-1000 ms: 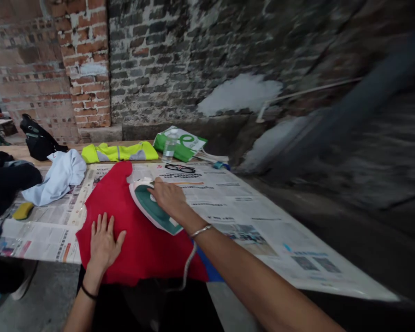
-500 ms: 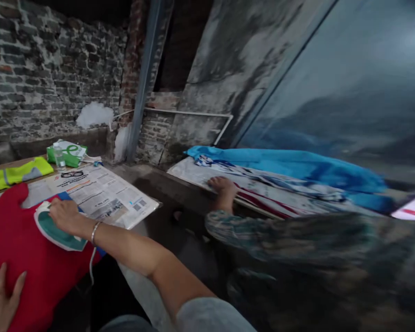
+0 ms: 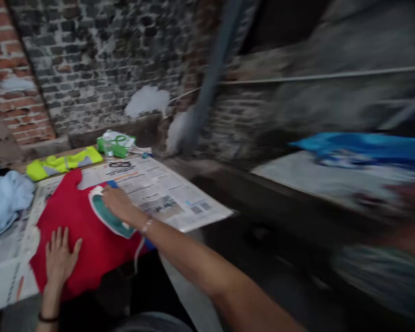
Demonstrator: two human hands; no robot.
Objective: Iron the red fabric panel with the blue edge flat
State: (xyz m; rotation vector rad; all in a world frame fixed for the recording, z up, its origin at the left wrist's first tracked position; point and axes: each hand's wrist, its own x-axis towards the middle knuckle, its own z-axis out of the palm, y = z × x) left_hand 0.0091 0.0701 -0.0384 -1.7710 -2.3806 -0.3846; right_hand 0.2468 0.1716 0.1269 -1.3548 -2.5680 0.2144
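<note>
A red garment (image 3: 69,203) lies spread over newspaper on the table, its lower part hanging past the front edge. My right hand (image 3: 118,203) is closed around the handle of a teal and white iron (image 3: 107,214), which rests on the right part of the red cloth. A pale cord hangs from the iron's rear. Flat on the garment's left part, with fingers spread, is my left hand (image 3: 60,258). Some blue material (image 3: 112,184) shows at the garment's far edge, behind the iron.
Beyond the garment lie glasses (image 3: 119,164), a yellow reflective vest (image 3: 64,162) and a green-and-white bag (image 3: 115,143). Light blue cloth (image 3: 7,200) sits at left. Newspaper (image 3: 173,193) covers the table. At right, a second table holds blue fabric (image 3: 363,145); a co-worker's blurred arm reaches there.
My view has swung left, so the table and both hands appear further right. My left hand and the light blue cloth show more fully. The iron stays in my right hand.
</note>
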